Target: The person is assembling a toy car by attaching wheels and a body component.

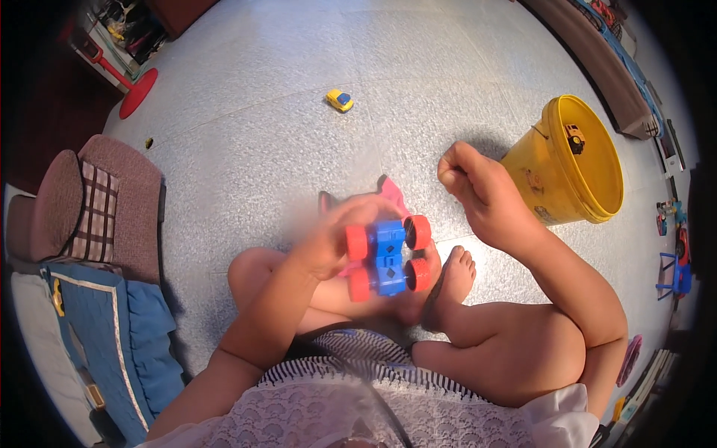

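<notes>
In my left hand (347,220) is a toy car (388,257), held over my crossed legs with its blue underside and red wheels turned up. The fingers wrap its far side and are partly hidden and blurred. My right hand (482,190) is raised beside the yellow bucket (534,175), its fingers curled closed; whatever they hold, if anything, is hidden. Inside the bucket a small yellow toy truck (573,138) with black wheels shows against the wall. Just beyond my left hand lies a pink item (392,194) with dark edges, mostly covered.
A small yellow toy car (340,101) with blue windows sits farther out on the grey floor. To the left stand a brown padded seat (123,201) and blue cloth (142,321). A red round base (140,93) is at the far left. Several toys line the right edge.
</notes>
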{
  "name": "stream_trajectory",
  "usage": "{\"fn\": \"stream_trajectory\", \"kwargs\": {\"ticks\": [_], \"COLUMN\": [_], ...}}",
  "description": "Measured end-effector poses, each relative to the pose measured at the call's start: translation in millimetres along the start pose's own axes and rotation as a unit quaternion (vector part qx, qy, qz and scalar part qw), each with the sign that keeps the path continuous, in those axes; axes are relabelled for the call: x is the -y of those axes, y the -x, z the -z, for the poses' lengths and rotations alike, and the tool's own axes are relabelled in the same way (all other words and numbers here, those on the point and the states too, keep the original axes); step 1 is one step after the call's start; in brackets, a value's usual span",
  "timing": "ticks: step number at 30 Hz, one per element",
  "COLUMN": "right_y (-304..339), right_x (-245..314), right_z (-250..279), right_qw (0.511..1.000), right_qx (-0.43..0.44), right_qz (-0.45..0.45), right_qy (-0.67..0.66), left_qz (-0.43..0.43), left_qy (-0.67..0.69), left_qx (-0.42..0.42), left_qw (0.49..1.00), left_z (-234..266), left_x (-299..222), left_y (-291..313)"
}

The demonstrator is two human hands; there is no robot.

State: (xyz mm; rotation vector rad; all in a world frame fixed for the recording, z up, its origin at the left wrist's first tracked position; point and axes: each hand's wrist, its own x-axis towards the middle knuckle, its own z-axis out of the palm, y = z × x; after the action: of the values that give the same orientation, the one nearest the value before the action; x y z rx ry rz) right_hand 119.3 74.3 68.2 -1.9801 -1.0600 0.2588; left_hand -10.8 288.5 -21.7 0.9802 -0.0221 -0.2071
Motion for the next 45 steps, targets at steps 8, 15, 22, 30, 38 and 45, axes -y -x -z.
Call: {"fn": "stream_trajectory", "kwargs": {"ticks": [8,15,22,30,38,45], "right_y": [-2.1,2.9,-3.3,-3.7,-4.8,-4.7], "right_x": [-20.2,-31.8,-4.7,-1.1,-0.8,3.7], "right_z": [-17.0,-23.3,-12.0,-17.7,-17.8,-9.7], "right_qw": [0.997,0.994,0.999,0.994,0.996,0.999], "right_qx": [0.058,0.098,-0.01,0.026,0.023,-0.028], "right_qz": [-0.017,-0.013,0.045,0.078,0.054,0.019], "right_qy": [0.039,0.052,0.014,0.065,0.068,-0.031], "left_qz": [0.027,-0.003,0.052,0.087,0.051,0.051], "left_qy": [-0.144,0.03,-0.002,-0.075,-0.051,0.034], "left_qx": [0.023,0.064,0.038,0.056,0.019,-0.081], "left_qw": [0.989,0.998,0.998,0.992,0.997,0.995], "left_z": [-8.3,-0.4,-8.4,-18.5,-16.1,-16.1], "left_x": [-10.5,-1.3,-10.0,-19.7,-6.2,-6.1], "left_y": [-2.0,-0.1,3.9,-0.9,-3.1,-1.2]}}
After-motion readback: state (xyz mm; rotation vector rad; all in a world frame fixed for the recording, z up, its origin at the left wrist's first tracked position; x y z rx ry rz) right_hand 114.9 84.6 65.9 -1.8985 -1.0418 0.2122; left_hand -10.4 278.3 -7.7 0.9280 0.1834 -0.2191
